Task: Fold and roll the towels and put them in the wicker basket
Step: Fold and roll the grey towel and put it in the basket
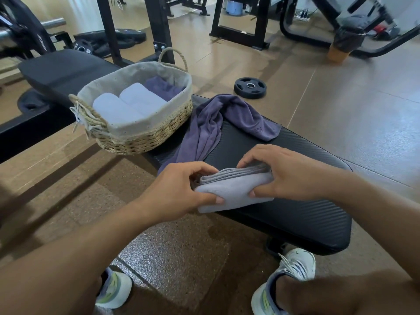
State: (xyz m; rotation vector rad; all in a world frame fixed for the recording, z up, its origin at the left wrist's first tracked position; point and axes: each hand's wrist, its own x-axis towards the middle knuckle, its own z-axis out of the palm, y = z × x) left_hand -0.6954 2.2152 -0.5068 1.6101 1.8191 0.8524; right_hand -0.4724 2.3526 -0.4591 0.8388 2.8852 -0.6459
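From the head view, a black padded workout bench serves as the table [284,214], its vinyl cover ribbed with fine lines and its corners rounded. At its near end lies a pale grey folded towel [236,192], soft and thick, its stacked edges showing as layers along the far side. The left hand [179,189] holds the towel's left end, thumb pressed on top and fingers curled over the far edge; the right hand [286,176] holds the right end the same way, so each grip is closed on the cloth.

Just beyond the hands, a dark purple towel [218,123] lies loose and rumpled across the table, one end trailing toward the left hand and the other spread flat toward the right edge. It lies between the folded towel and the wicker basket [145,135], which sits further along the table, oval, woven of pale straw, with rope handles and a grey cloth liner. Inside are two rolled light towels [127,105] side by side, and a purple rolled towel [163,87] at the far end.

On the brown floor beyond the table lies a round black weight plate [250,86]. Black machine frames stand further back. Below, two pale sneakers [286,283] rest on a speckled rubber mat [172,253].
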